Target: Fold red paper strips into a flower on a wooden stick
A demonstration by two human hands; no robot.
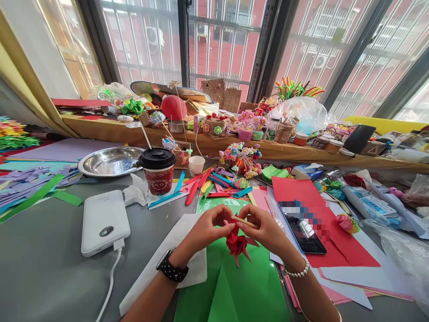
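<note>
A folded red paper flower [237, 245] with pointed petals hangs between my two hands, above a green paper sheet [246, 290]. My left hand [214, 224] is closed, pinching the flower's upper edge between thumb and finger. In my closed right hand [268, 228] is a short, thin wooden stick [246, 222], its tip against the paper by my left fingertips. The fingers partly hide where stick and petal meet. A white paper sheet [182, 246] lies under my left forearm.
A white power bank [105, 221] with a cable and a lidded drink cup [157, 172] stand to the left, near a metal plate [112, 162]. Right of my hands, a phone [303, 230] lies on red paper [355, 252]. Paper strips [201, 181] are scattered behind.
</note>
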